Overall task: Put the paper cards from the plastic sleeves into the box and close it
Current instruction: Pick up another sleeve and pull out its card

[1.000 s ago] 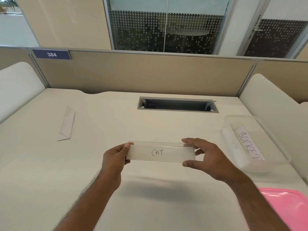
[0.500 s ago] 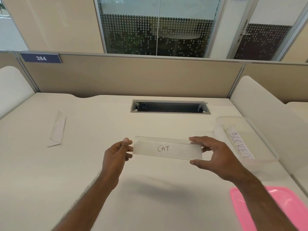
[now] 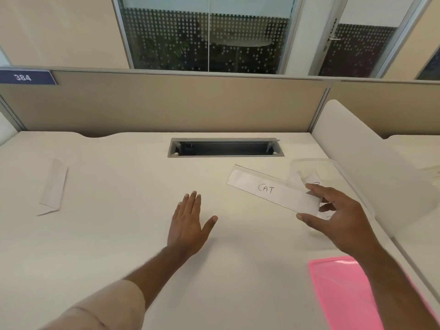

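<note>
A clear plastic sleeve (image 3: 273, 189) with a white card marked "CAT" inside hangs above the desk. My right hand (image 3: 333, 213) pinches its right end between thumb and fingers. That end reaches over the near-left rim of the clear plastic box (image 3: 333, 165) at the right, where another white card (image 3: 314, 181) lies partly hidden. My left hand (image 3: 188, 225) hovers flat over the desk's middle, fingers spread, holding nothing. The pink lid (image 3: 342, 291) lies on the desk at the lower right, under my right forearm.
An empty-looking sleeve (image 3: 53, 186) lies on the desk at the far left. A grey cable slot (image 3: 226, 147) is cut into the desk's back middle. A beige partition (image 3: 166, 103) closes the back, and a white divider (image 3: 357, 158) stands to the right.
My left hand let go of the sleeve and dropped open toward the desk. My right hand carried the sleeve rightward to the box's rim, and its left end now points away.
</note>
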### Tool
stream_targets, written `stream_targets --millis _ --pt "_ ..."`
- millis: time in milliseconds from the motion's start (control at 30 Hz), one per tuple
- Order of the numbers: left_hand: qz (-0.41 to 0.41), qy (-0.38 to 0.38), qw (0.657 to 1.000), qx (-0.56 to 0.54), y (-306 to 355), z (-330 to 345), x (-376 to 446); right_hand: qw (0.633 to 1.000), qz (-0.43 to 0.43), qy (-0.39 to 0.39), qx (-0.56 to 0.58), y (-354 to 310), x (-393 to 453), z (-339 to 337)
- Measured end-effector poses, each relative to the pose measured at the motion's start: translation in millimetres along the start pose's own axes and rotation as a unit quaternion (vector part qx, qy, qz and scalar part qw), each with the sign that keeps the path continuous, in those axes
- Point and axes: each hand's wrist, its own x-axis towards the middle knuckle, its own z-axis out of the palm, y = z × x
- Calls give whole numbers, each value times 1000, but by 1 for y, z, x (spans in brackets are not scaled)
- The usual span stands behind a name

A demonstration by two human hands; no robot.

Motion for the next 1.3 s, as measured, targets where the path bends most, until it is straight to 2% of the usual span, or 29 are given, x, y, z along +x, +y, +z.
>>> stream_targets --millis 133,267,600,833,1000,1133,1300 --pt "13 -47 997 56 -2 22 19 998 20 63 -21 12 2 -22" --pt "-8 -83 995 56 -16 43 21 991 36 111 -72 19 9 -47" --pt "-12 -66 995 69 -20 53 25 948 112 182 -237 45 38 -89" --pt "-15 -64 995 71 -20 52 25 920 134 122 -348 64 48 -57" --pt "-15 -57 996 68 -20 54 24 889 203 51 -407 79 62 -36" --pt "-12 -58 996 65 -22 55 25 869 295 -35 -397 93 74 -24" --pt "-10 -56 996 65 -22 56 25 855 339 -87 -383 109 78 -17"
